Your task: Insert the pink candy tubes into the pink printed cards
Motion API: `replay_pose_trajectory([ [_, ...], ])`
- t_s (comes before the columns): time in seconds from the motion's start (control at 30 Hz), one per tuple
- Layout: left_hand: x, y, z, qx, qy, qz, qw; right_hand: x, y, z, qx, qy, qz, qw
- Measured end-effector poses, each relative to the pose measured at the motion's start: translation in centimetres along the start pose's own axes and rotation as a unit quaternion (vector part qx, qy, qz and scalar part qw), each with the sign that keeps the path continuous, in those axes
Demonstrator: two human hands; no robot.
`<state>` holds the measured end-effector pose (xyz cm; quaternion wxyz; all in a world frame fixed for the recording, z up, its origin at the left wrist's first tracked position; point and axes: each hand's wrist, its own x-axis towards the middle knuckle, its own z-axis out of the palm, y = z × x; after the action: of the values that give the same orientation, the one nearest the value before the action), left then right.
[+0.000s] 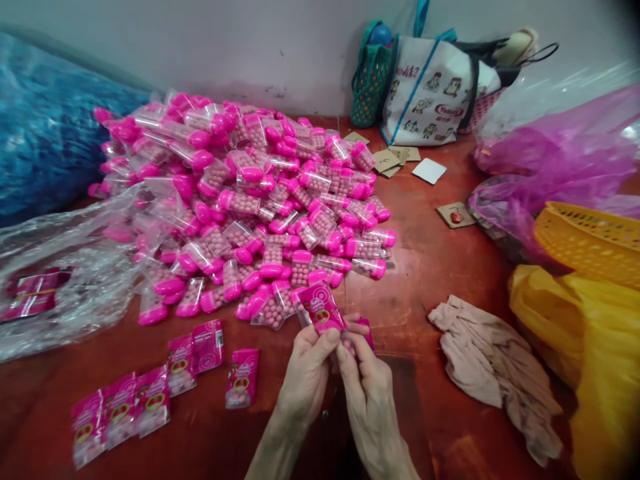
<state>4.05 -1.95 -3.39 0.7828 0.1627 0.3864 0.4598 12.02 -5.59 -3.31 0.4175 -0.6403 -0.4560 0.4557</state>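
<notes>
Between my hands, in the lower middle of the head view, is a pink printed candy sleeve (321, 305). My left hand (311, 363) pinches its lower edge between thumb and fingers. My right hand (367, 373) is closed at the same lower end, where pink candy balls show near the fingertips. A second pink piece (367, 331) sticks out behind the right fingers, partly hidden. Just beyond lies a big heap of clear candy containers (273, 257) with bright pink caps. On the left, several sleeved candy packs (153, 400) rest on the red floor, with one pack (243, 379) apart.
A clear plastic bag (90, 267) with banded pink sleeves (35, 295) lies left, below a blue bag (55, 127). At right are a beige cloth (485, 353), a yellow bag (600, 360), a yellow basket (590, 237) and a purple bag (560, 147). A white tote (425, 93) stands by the wall.
</notes>
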Motion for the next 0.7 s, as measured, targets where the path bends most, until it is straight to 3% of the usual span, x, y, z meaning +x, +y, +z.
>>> replay_pose_trajectory([
  [0.3, 0.1, 0.2, -0.2, 0.015, 0.053, 0.048, 0.997, 0.4, -0.1, 0.0, 0.002, -0.004, 0.024, 1.0],
  [0.6, -0.3, -1.4, 0.3, 0.096, 0.056, 0.063, 0.992, 0.0, 0.8, 0.9, 0.077, 0.04, 0.023, 0.996],
  [0.7, -0.3, -1.3, 0.1, 0.094, 0.058, 0.052, 0.993, 0.0, 0.6, 0.2, 0.069, 0.012, 0.038, 0.997],
])
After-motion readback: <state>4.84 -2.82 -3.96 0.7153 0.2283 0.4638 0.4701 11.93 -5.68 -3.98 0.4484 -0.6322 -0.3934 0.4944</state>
